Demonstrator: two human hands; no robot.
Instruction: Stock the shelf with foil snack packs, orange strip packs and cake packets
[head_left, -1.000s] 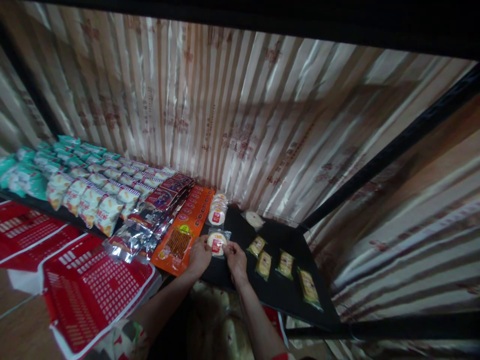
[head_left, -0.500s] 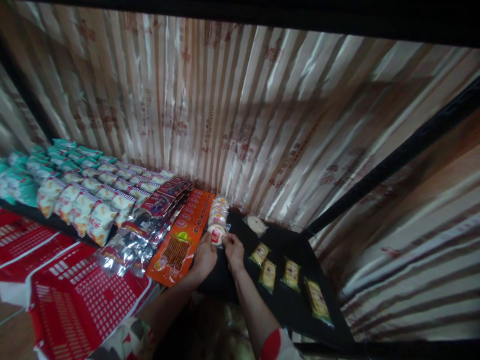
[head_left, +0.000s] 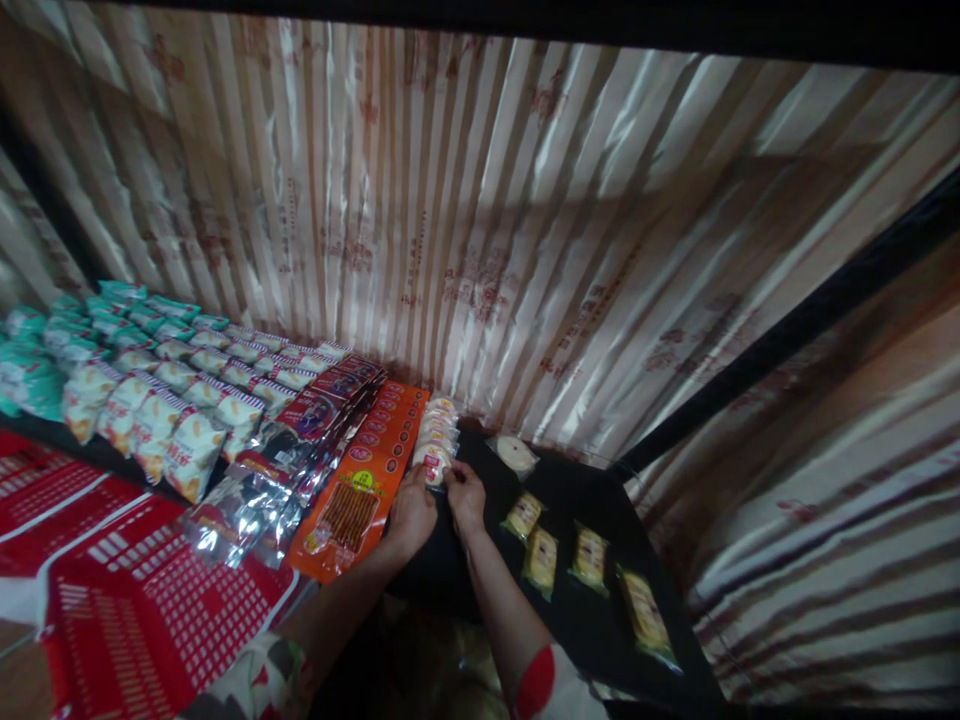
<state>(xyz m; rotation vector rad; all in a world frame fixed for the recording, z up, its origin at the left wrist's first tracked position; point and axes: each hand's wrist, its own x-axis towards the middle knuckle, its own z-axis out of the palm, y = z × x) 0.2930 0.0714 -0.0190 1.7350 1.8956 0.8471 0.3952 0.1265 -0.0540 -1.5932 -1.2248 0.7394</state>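
head: white packet (head_left: 433,467) between both hands' fingertips (head_left: 454,476)

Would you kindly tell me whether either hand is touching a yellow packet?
No, the left hand and right hand are both at the front round white packet.

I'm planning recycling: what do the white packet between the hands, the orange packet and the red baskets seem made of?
White packet: thin, clear plastic film, it seems; its edge looks see-through.
Orange packet: smooth, slightly glossy, probably plastic film, going by the soft sheen.
Red baskets: likely rigid moulded plastic, judging by the even colour and regular slots.
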